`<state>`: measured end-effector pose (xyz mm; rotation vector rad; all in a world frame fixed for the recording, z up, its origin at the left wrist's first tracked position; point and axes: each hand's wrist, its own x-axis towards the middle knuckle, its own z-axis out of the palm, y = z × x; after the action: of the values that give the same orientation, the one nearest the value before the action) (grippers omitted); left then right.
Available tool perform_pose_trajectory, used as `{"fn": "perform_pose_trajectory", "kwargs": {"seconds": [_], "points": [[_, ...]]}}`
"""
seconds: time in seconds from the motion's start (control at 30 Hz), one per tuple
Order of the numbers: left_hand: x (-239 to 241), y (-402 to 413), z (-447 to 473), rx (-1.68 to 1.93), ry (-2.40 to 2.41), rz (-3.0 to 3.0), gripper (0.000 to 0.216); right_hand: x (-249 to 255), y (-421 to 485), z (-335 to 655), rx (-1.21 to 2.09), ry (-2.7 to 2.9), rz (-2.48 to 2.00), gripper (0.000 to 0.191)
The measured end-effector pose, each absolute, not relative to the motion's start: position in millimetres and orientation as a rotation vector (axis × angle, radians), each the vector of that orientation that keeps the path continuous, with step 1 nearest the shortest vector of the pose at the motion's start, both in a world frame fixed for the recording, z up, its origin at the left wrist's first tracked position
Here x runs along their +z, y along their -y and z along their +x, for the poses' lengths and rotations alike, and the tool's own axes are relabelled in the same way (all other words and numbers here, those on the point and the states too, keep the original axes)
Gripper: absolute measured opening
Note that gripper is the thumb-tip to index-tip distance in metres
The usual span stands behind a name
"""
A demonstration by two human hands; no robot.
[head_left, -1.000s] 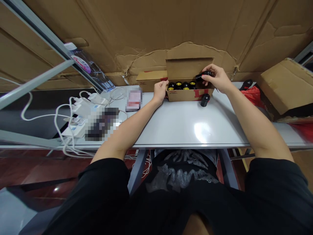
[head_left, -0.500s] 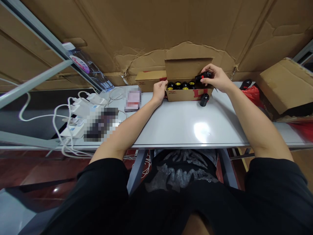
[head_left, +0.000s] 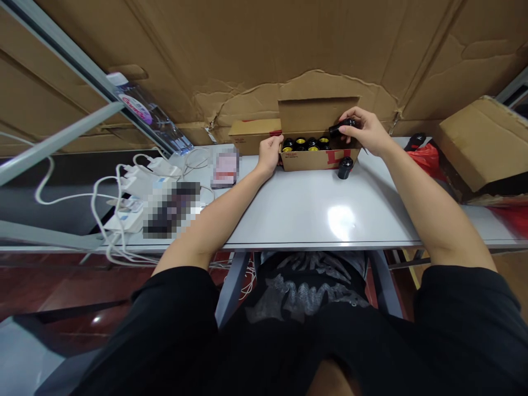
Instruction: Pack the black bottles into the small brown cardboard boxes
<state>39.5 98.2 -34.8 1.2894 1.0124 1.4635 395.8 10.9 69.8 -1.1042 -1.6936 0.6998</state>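
An open cardboard box stands at the far edge of the grey table, with several black sockets with brass insides packed in it. My left hand is closed on the box's left end. My right hand hovers over the box's right end, fingers pinched round a black socket lying on its side. Another black socket stands upright on the table just in front of the box's right corner.
A closed cardboard box lies behind the open one. White power strips and cables fill the table's left part, next to a plastic bottle. A large carton and red bag sit at right. Cardboard sheets line the back wall.
My right hand has turned the black socket slightly over the box's right end. My left hand and the box have stayed put.
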Motion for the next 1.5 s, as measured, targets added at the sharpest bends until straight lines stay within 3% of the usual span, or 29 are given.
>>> {"fn": "perform_pose_trajectory", "kwargs": {"seconds": [0.27,0.5,0.67,1.0,1.5], "points": [[-37.1,-100.5,40.0,1.451,-1.032,1.322,0.074,71.1,-6.6,392.3,0.617,1.745,-1.130,0.057],[-36.0,-99.4,39.9,1.438,-1.044,1.322,0.075,67.1,-13.0,393.2,0.566,1.738,-1.141,0.070],[-37.4,-100.7,39.7,1.443,-1.041,1.328,0.075,63.5,-12.0,395.3,0.239,1.789,-1.313,0.074],[-32.3,-95.0,43.9,1.438,-1.023,1.338,0.072,71.8,-7.8,398.1,0.074,2.069,-1.423,0.045],[-27.4,-90.4,41.9,1.419,-1.000,1.359,0.066,65.5,-44.9,401.4,0.018,2.252,-1.455,0.047]]}}
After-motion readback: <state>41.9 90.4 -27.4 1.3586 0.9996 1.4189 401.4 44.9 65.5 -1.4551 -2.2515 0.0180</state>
